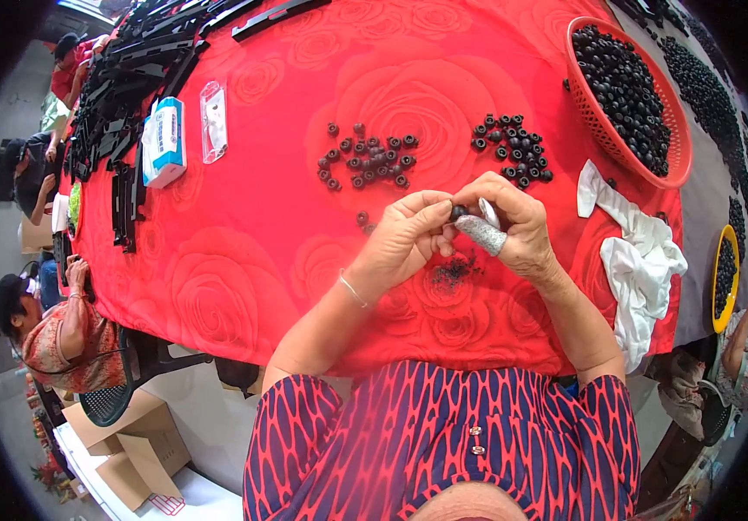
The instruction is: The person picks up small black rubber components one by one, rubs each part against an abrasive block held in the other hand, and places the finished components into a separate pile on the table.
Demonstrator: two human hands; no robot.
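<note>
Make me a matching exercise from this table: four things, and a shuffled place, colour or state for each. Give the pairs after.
1. basket
2. tissue box
3. cloth
4. single black piece

A. white and crumpled
B. held in the left hand
C. red, heaped with small black pieces
D. blue and white, toward the left

Pairs: 1-C, 2-D, 3-A, 4-B

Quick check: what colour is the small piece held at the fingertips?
The small piece is black; it shows in the head view, the only one.
</note>
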